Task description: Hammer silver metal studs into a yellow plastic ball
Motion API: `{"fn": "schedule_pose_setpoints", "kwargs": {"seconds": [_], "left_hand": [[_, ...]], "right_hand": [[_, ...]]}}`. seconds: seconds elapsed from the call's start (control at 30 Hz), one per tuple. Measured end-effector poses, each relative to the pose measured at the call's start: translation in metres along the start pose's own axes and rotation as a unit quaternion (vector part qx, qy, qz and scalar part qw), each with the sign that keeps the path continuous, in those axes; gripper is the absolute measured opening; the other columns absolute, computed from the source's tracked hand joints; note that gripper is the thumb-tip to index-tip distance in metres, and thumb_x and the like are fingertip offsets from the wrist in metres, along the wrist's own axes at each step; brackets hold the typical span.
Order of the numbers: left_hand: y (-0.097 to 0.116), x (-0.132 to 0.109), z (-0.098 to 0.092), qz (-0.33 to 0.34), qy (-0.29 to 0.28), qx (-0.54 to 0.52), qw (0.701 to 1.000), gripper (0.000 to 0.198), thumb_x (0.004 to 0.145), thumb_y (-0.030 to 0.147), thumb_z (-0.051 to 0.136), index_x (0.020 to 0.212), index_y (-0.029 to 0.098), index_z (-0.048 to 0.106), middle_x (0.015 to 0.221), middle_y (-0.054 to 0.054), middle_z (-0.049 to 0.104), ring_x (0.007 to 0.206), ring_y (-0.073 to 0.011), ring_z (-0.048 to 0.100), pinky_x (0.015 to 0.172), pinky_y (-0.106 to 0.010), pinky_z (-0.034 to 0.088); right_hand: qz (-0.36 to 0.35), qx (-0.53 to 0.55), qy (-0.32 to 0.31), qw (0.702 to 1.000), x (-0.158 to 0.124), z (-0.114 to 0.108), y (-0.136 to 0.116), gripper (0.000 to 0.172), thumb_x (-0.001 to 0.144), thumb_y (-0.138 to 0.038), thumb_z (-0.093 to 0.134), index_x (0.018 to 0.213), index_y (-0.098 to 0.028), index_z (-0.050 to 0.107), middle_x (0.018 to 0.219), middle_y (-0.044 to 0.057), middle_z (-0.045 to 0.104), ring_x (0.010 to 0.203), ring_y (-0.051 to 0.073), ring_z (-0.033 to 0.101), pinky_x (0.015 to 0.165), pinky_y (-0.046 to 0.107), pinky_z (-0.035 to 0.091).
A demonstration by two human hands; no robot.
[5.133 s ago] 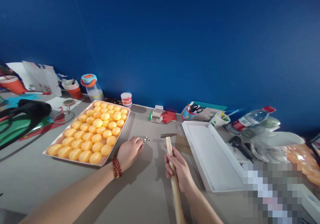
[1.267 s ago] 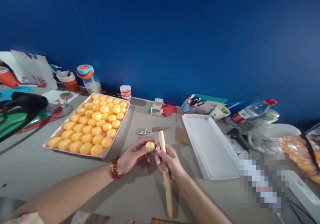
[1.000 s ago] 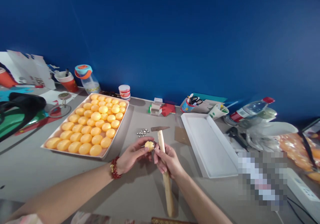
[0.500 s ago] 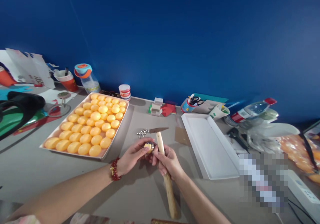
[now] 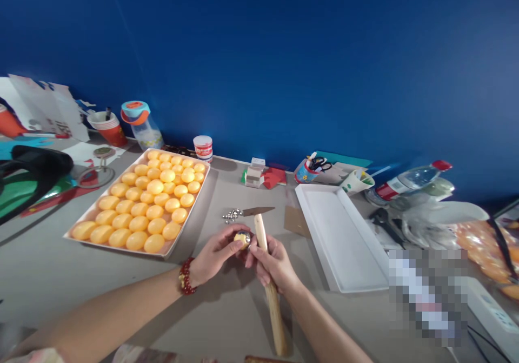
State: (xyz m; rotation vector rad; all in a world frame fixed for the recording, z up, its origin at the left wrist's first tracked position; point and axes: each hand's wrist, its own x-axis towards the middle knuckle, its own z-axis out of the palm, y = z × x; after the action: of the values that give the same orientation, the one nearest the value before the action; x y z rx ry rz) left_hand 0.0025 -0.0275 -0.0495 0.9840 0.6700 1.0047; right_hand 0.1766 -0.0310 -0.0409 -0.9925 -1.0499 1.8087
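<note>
My left hand [image 5: 219,252] is closed around a small ball [image 5: 242,238], pale yellow on one side and shiny silver on the other. My right hand [image 5: 275,263] grips a long wooden handle [image 5: 276,319], its fingertips close to the ball. Just past the handle's top end is a dark, pointed, blade-like metal piece [image 5: 259,210]; whether the two are joined I cannot tell. Small shiny silver pieces [image 5: 232,215] lie in a cluster left of it. Farther left sits a shallow white tray [image 5: 206,190] filled with rows of orange balls [image 5: 155,212].
Right of my hands lies a white rectangular tray [image 5: 343,238]. A lidded tub [image 5: 203,147], small white boxes [image 5: 255,172] and a pen cup with scissors [image 5: 307,170] line the blue wall [image 5: 259,65]. A plastic bottle [image 5: 409,182] and power strip [image 5: 490,303] are far right.
The view has shifted very slightly. Both hands keep their hold on the ball and the wooden handle, with no other clear movement.
</note>
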Motion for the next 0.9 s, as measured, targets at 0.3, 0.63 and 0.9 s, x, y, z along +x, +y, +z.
{"fn": "schedule_pose_setpoints", "kwargs": {"seconds": [0.3, 0.63, 0.9], "left_hand": [[-0.0017, -0.0007, -0.0003, 0.008, -0.01, 0.012, 1.0, 0.034, 0.09, 0.033, 0.058, 0.12, 0.017, 0.056, 0.09, -0.008, 0.066, 0.072, -0.0165, 0.062, 0.072, -0.03, 0.049], [-0.0016, -0.0013, -0.0006, -0.003, -0.004, 0.022, 1.0, 0.033, 0.091, 0.033, 0.057, 0.119, 0.017, 0.055, 0.088, -0.006, 0.066, 0.073, -0.0162, 0.063, 0.073, -0.03, 0.05], [0.0001, -0.0011, 0.0006, 0.007, -0.008, 0.047, 0.999, 0.033, 0.092, 0.034, 0.055, 0.12, 0.015, 0.053, 0.084, -0.005, 0.065, 0.073, -0.0151, 0.063, 0.072, -0.028, 0.05]], "right_hand": [[0.005, 0.002, -0.004, 1.0, 0.0005, -0.0018, 0.0008, 0.034, 0.082, -0.045, 0.069, 0.084, -0.018, 0.049, 0.06, 0.001, 0.07, 0.024, 0.002, 0.037, 0.025, 0.012, 0.03], [0.015, 0.024, -0.026, 0.999, 0.0014, -0.0037, 0.001, 0.033, 0.081, -0.044, 0.07, 0.081, -0.016, 0.051, 0.061, 0.003, 0.07, 0.024, 0.001, 0.035, 0.026, 0.012, 0.032], [0.012, 0.023, -0.017, 1.0, 0.0008, -0.0028, 0.0014, 0.033, 0.081, -0.043, 0.07, 0.081, -0.017, 0.05, 0.06, 0.002, 0.07, 0.025, 0.0, 0.035, 0.026, 0.011, 0.031]]}}
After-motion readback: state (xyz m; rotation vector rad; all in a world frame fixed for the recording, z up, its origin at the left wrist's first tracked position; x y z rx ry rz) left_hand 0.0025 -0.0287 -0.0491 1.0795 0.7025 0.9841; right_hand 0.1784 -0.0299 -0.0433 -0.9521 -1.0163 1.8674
